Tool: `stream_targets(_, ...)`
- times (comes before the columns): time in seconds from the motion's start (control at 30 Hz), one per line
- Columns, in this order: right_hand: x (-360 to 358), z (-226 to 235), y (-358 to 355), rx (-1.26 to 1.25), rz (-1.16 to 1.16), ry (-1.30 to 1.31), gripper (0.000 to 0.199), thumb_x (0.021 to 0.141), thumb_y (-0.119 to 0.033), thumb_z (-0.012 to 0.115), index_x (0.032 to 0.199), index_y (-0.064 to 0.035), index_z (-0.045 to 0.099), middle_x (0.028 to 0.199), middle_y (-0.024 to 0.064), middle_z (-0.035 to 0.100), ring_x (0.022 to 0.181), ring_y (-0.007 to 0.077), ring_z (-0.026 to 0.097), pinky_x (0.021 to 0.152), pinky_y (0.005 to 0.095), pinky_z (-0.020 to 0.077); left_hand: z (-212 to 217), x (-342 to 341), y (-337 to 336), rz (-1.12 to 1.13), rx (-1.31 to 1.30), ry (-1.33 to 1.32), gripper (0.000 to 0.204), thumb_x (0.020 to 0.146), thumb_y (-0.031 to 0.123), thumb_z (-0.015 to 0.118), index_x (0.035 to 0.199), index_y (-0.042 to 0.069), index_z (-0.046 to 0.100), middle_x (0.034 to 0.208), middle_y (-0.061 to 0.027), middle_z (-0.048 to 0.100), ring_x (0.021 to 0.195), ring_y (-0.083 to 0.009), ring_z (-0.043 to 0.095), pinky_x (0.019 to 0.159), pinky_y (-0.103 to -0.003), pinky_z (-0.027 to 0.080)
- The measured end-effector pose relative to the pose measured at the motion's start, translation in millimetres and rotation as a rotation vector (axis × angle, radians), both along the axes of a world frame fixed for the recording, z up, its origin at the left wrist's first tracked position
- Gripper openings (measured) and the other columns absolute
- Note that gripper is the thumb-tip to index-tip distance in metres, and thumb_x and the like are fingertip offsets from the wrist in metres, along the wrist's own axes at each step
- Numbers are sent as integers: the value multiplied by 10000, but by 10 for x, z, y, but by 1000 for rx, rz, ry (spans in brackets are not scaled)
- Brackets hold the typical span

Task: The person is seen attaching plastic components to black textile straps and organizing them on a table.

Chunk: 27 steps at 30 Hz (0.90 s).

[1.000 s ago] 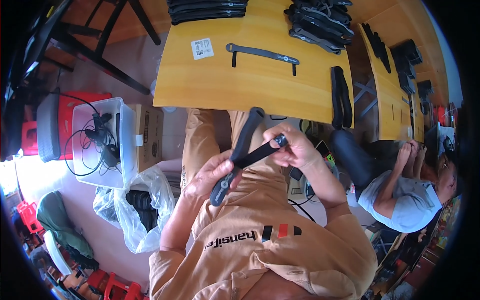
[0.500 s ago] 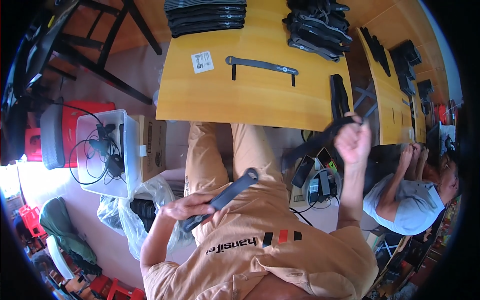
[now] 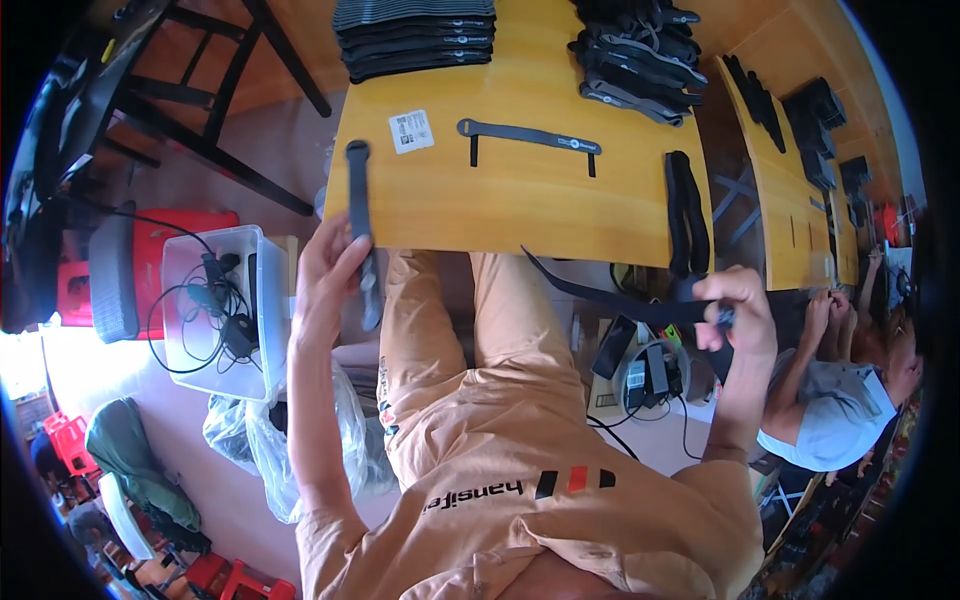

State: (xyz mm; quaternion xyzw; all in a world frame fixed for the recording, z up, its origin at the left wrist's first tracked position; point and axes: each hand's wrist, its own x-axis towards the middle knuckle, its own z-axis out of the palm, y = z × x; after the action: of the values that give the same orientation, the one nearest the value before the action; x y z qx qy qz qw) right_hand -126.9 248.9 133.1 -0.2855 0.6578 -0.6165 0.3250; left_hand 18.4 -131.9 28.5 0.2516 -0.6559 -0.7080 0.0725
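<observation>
At the table's front left corner, my left hand (image 3: 328, 268) is closed on a dark grey strap (image 3: 359, 195). One end of that strap reaches up over the tabletop and the other hangs below the edge. Out past the front right, my right hand (image 3: 742, 308) grips a long black strap (image 3: 610, 300), whose free end stretches leftward in front of the table. A grey strap with an end slot (image 3: 530, 135) lies flat across the middle of the table (image 3: 430, 205), by two short black marks. Near the right edge lies a folded black strap (image 3: 680, 205).
Neatly stacked straps (image 3: 415, 45) stand at the back left; a looser pile (image 3: 640, 60) lies back right. A white label (image 3: 410, 131) is on the table. Left of my legs sits a clear bin (image 3: 215, 345) with cables. A co-worker (image 3: 825, 405) sits at the right by another table.
My left hand has risen from my lap to the table's left corner with the grey strap. My right hand has drawn down and right, pulling the black strap along.
</observation>
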Motion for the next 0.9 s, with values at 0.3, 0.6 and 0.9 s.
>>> stream_targets(0.3, 135, -20, -165, 366, -205, 387, 186, 744, 163, 513, 847, 30, 590, 678, 57, 590, 534, 86, 590, 471, 181, 461, -343, -589, 120, 216, -673, -21, 402, 742, 100, 701, 1085, 20, 506, 687, -27, 475, 528, -78, 442, 493, -253, 395)
stream_targets(0.6, 140, -93, -455, 230, 16, 676, 248, 683, 137, 559, 887, 4, 606, 746, 90, 607, 617, 174, 617, 532, 258, 496, 562, -564, 1080, -416, -744, 401, 310, 840, 142, 575, 1112, -6, 557, 1056, -182, 581, 1051, -273, 529, 889, -393, 413)
stream_targets(0.9, 133, -383, -475, 178, -22, 970, 315, 623, 118, 614, 900, -31, 607, 674, 65, 559, 553, 224, 565, 486, 306, 475, 307, -729, 1217, -949, 363, 62, 243, 906, 193, 529, 962, -37, 584, 727, -33, 567, 670, -89, 546, 646, -218, 420)
